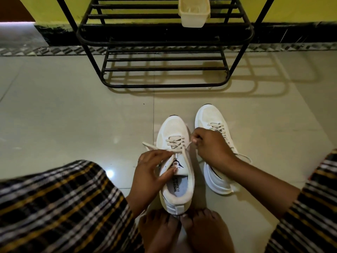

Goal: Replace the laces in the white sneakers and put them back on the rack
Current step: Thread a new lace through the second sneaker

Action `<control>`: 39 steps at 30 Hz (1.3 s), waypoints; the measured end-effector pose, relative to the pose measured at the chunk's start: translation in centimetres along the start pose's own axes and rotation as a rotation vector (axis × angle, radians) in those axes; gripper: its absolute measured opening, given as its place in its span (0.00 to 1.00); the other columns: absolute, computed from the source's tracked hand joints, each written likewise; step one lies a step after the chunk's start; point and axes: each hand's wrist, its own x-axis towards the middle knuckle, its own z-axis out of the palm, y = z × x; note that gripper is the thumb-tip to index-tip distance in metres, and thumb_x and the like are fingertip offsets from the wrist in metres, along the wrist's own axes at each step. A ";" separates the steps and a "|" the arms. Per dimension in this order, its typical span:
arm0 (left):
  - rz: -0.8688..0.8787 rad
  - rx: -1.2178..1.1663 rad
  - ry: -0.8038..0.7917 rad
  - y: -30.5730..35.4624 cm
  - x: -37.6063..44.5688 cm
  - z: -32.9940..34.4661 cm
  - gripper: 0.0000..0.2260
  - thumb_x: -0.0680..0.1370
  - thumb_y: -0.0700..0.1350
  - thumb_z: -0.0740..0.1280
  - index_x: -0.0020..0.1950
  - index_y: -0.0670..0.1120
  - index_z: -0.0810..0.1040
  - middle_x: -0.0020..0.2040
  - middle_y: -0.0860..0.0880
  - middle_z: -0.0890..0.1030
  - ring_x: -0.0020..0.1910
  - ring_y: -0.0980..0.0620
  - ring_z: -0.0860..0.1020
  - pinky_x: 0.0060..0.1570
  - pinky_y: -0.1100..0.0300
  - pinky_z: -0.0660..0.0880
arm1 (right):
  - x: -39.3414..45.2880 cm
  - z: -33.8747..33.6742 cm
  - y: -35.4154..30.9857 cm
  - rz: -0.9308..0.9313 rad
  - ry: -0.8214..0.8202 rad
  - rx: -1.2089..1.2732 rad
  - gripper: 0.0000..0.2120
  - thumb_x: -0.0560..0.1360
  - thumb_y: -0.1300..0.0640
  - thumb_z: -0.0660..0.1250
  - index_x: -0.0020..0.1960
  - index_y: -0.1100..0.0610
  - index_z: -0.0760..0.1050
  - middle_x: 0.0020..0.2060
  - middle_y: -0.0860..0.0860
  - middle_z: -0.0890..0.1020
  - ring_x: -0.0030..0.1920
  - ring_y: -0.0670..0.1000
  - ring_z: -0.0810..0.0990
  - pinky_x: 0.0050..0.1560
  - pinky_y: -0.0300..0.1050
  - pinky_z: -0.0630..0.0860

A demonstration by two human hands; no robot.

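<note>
Two white sneakers stand on the tiled floor, toes pointing away from me. The left sneaker (173,132) is partly laced with a cream lace (186,156) whose ends hang loose. My left hand (151,172) holds the sneaker's tongue with the thumb and pinches one lace end, which runs out to the left. My right hand (209,145) pinches the other lace end at the sneaker's right eyelets. The right sneaker (209,117) is laced, and my right forearm crosses over it. The heel of the left sneaker rests against my bare toes.
A black metal shoe rack (164,84) stands ahead against a yellow wall, its lower shelves bare. A cream plastic tub (193,13) sits on an upper shelf. My bare feet (184,232) and checked cloth over my knees (54,207) fill the near edge.
</note>
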 end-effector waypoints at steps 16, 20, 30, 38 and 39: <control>-0.013 -0.037 -0.006 -0.2 -0.6 0.6 0.15 0.72 0.56 0.67 0.58 0.61 0.76 0.58 0.67 0.73 0.59 0.72 0.67 0.58 0.77 0.60 | -0.3 -2.3 -2.0 0.031 -0.254 -0.255 0.07 0.76 0.54 0.64 0.45 0.56 0.77 0.42 0.51 0.80 0.43 0.52 0.78 0.45 0.44 0.73; -0.002 -0.046 -0.013 -0.2 -0.5 0.5 0.15 0.71 0.58 0.64 0.58 0.62 0.74 0.58 0.68 0.72 0.60 0.72 0.68 0.59 0.75 0.62 | -0.6 -2.2 -2.1 0.113 -0.335 -0.126 0.14 0.72 0.58 0.69 0.29 0.54 0.75 0.27 0.47 0.77 0.33 0.45 0.76 0.35 0.40 0.71; -0.036 -0.127 -0.041 -0.5 -0.5 0.5 0.18 0.72 0.58 0.64 0.61 0.56 0.78 0.60 0.60 0.76 0.61 0.63 0.72 0.58 0.50 0.74 | 0.4 -8.7 -4.6 0.035 -0.047 1.206 0.09 0.76 0.58 0.62 0.51 0.59 0.79 0.27 0.45 0.72 0.25 0.41 0.60 0.26 0.34 0.54; -0.009 -0.087 -0.071 -0.6 -0.5 0.6 0.19 0.74 0.57 0.62 0.63 0.54 0.76 0.61 0.58 0.74 0.62 0.64 0.69 0.59 0.49 0.72 | -0.6 -2.7 -3.0 0.037 -0.174 0.568 0.18 0.78 0.61 0.63 0.67 0.49 0.72 0.40 0.48 0.84 0.29 0.40 0.72 0.31 0.32 0.71; -0.007 -0.083 -0.074 -0.6 -0.5 0.7 0.19 0.75 0.57 0.61 0.64 0.53 0.75 0.62 0.58 0.73 0.63 0.64 0.68 0.60 0.49 0.72 | -0.6 -1.4 -2.5 0.038 -0.201 0.434 0.19 0.77 0.61 0.64 0.67 0.51 0.72 0.51 0.50 0.84 0.37 0.42 0.78 0.42 0.36 0.75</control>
